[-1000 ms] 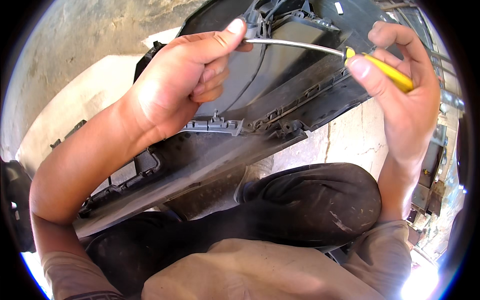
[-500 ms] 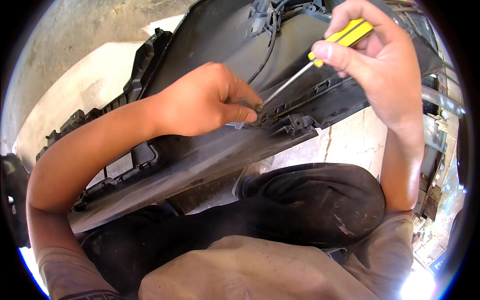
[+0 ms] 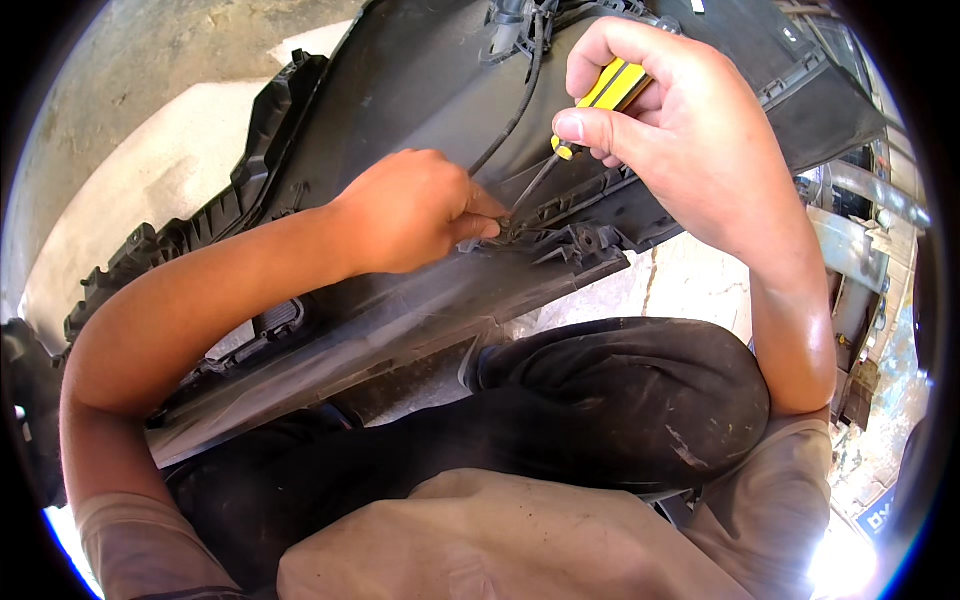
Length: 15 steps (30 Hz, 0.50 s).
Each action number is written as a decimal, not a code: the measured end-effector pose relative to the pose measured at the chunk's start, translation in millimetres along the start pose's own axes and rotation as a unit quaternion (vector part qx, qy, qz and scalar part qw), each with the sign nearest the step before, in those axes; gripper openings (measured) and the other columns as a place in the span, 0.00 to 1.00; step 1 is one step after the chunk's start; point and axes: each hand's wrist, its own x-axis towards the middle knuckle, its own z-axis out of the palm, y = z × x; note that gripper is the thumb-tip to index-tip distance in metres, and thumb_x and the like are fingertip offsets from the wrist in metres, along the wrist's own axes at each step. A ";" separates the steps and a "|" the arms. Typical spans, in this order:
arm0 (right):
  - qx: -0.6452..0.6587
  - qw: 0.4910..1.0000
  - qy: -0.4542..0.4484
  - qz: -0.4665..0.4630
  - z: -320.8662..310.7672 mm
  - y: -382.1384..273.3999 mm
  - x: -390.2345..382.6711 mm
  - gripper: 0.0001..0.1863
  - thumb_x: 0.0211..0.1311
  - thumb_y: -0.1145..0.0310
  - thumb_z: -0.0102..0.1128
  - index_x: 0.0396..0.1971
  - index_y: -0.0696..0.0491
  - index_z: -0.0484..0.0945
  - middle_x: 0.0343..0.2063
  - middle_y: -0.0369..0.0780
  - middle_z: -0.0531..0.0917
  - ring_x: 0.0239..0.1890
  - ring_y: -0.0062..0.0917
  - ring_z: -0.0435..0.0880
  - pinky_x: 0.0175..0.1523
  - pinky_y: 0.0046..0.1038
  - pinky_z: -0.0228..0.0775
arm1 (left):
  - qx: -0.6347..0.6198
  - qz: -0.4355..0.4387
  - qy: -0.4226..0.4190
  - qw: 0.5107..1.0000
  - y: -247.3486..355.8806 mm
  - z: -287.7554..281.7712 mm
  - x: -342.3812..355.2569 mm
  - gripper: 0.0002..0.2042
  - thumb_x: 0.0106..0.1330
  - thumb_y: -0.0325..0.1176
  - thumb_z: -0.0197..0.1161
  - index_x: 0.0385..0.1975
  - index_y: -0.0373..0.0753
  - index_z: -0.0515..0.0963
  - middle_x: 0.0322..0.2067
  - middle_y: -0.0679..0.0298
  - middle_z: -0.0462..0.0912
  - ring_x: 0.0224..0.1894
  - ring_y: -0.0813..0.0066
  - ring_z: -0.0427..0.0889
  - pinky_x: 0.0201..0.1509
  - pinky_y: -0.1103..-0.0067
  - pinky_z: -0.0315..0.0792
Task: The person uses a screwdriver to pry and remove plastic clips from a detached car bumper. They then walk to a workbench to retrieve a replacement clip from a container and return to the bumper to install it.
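Observation:
A yellow and black screwdriver (image 3: 612,88) is gripped by its handle in my right hand (image 3: 690,130), the fingers wrapped round it. Its metal shaft slants down and left, the tip meeting the black plastic car bumper (image 3: 400,322) beside my left fingertips. Thumb and index finger of my left hand (image 3: 410,212) pinch a small dark fastener (image 3: 503,228) at that tip; its exact kind is too small to tell. Close by on the right, a moulded bracket (image 3: 588,242) stands up from the bumper's edge.
A black cable (image 3: 514,122) runs across the bumper's inner side from a fitting at the top. A ribbed edge (image 3: 262,150) borders it on the left. My bent knee (image 3: 640,400) lies below its near edge. Metal parts (image 3: 850,240) stand at the right.
My right hand and the screwdriver have moved left and slightly down, with the shaft now steeper. My left hand has shifted a little left. The bumper has shifted slightly left in view.

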 end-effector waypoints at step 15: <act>0.001 0.997 -0.077 0.030 -5.5 6.2 16.4 0.16 0.70 0.57 0.67 0.34 0.55 0.76 0.24 0.33 0.80 0.29 0.15 0.83 0.36 0.20 0.76 | 0.056 -0.067 -0.039 0.995 -3.8 11.7 -10.4 0.31 0.61 0.57 0.72 0.55 0.38 0.84 0.30 0.46 0.86 0.37 0.48 0.86 0.46 0.62 0.79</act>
